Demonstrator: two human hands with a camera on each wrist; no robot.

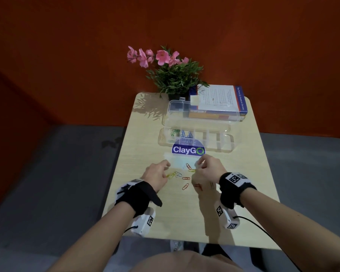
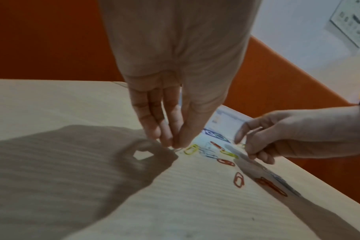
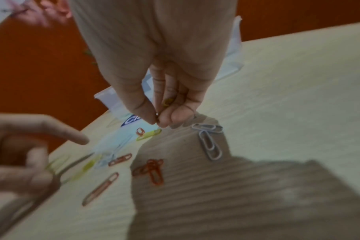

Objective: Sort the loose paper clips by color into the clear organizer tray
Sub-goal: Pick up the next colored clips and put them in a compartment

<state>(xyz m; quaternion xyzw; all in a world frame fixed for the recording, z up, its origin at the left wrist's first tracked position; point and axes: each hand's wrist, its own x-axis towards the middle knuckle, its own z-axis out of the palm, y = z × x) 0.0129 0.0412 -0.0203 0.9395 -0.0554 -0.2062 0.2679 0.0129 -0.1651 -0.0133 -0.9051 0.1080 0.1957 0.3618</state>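
Loose paper clips in red [image 1: 185, 186], yellow [image 1: 192, 170] and white [image 3: 210, 146] lie scattered on the pale table in front of me. My left hand [image 1: 164, 173] pinches a yellow paper clip [image 3: 55, 163] between thumb and fingertips right at the table surface [image 2: 174, 144]. My right hand [image 1: 199, 166] hovers just above the table, its thumb and forefinger pinched together [image 3: 157, 121], and a yellow clip [image 3: 167, 101] is tucked under its curled fingers. The clear organizer tray [image 1: 220, 141] stands behind the hands, with green clips [image 1: 175, 132] and blue clips [image 1: 185, 134] in its left compartments.
The tray's open lid [image 1: 204, 108] leans against a stack of books [image 1: 220, 103] at the back right. A potted plant with pink flowers [image 1: 173, 75] stands at the back edge. A blue ClayGo sticker [image 1: 188, 150] lies between tray and hands.
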